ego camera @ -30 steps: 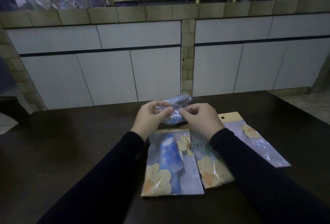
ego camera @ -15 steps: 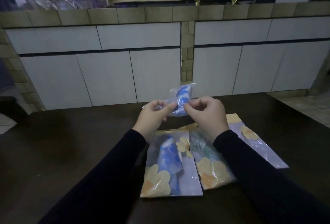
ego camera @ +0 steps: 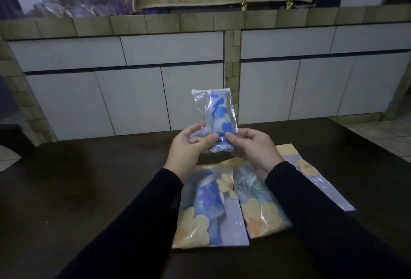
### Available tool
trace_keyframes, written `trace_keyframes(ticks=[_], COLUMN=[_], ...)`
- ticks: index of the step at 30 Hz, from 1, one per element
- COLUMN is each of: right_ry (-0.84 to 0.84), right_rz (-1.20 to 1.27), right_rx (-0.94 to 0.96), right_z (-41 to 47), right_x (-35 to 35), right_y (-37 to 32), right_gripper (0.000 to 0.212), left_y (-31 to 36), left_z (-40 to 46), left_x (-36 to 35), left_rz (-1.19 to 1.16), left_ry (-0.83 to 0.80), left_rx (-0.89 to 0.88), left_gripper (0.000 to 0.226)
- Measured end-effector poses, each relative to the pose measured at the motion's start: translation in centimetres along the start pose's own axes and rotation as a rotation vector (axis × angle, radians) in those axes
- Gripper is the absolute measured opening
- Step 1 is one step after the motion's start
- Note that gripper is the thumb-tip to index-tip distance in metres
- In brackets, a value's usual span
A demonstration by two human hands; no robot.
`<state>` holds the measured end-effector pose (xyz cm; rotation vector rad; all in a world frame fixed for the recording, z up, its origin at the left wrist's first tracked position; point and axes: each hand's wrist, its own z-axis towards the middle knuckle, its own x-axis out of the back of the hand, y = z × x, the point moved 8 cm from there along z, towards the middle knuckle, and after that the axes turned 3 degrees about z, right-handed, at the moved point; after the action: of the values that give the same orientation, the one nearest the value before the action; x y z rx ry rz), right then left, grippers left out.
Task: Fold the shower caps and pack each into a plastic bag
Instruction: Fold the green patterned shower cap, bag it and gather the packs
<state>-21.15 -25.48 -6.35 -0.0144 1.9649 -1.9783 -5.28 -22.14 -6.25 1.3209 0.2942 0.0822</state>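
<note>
clear plastic bag (ego camera: 216, 120) with folded blue-and-white flowered shower cap (ego camera: 219, 114) inside, upright, held above dark wooden table (ego camera: 89, 189) | left hand (ego camera: 189, 147) pinches bag's lower left | right hand (ego camera: 251, 147) pinches lower right | three flower-printed flat packets (ego camera: 209, 207) on table under wrists

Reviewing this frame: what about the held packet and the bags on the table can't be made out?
- Head view: the clear packet with its blue-flowered shower cap has its lower end covered by the left hand and right hand.
- The third bag is partly behind the right sleeve; its contents are unclear.
- Dim light blurs the clutter on the counter.
</note>
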Motion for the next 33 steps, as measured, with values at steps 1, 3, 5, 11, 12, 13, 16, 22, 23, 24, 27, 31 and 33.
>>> trace_keyframes(ticks=[1,3,5,11,12,13,16,22,23,24,27,31,33], right_ry=[-0.022,-0.057,-0.049,0.113,0.099,0.072,-0.074,0.052,0.054,0.023,-0.008,0.028,-0.005], right_rz=[0.0,0.006,0.043,-0.398,-0.44,-0.488,-0.672,-0.673,-0.628,-0.545,-0.441,-0.419,-0.42], right_rx=[-0.02,-0.063,-0.079,0.317,0.387,0.466,0.631,0.52,0.41,0.296,0.198,0.246,0.252], right_z=[0.0,-0.1,-0.2,-1.8,-2.4,-3.1,-4.0,-2.8,-2.2,-1.7,-1.3,-1.3,-1.5], right_x=[0.0,-0.3,-0.4,-0.2,-1.0,-1.9,-4.3,-2.3,-1.8,-1.6,-1.6,-1.6,-2.0], right_y=[0.1,0.4,0.5,-2.5,-3.0,-3.4,-3.7,-4.0,-3.4,-2.6,-1.3,-1.3,-1.4], right_gripper=[0.03,0.028,0.027,0.022,0.02,0.016,0.02,0.035,0.042,0.046,0.027,0.015,0.016], left_y=[0.0,0.2,0.4,2.9,2.7,2.6,2.0,0.9,0.7,0.5,-0.3,1.9,2.5], left_z=[-0.1,-0.3,-0.4,-2.4,-2.7,-2.9,-2.5,-1.4,-1.4,-1.4,-1.7,-3.0,-3.8], left_x=[0.0,0.2,0.4,0.7,-0.1,-0.6,0.2,2.8,3.0,3.0,3.1,2.2,0.9], left_rz=[0.015,0.043,0.047,0.403,0.356,0.31,0.182,-0.012,-0.035,-0.044,0.028,0.309,0.549], left_ry=[-0.026,-0.043,-0.029,0.231,0.174,0.142,0.193,0.125,0.1,0.085,0.113,0.064,-0.095], left_rx=[0.01,-0.003,-0.011,-0.319,-0.309,-0.283,-0.211,-0.071,-0.049,-0.025,-0.005,-0.164,-0.247], left_gripper=[0.039,0.031,0.023,0.029,0.032,0.038,0.04,0.015,0.018,0.02,0.031,0.058,0.071])
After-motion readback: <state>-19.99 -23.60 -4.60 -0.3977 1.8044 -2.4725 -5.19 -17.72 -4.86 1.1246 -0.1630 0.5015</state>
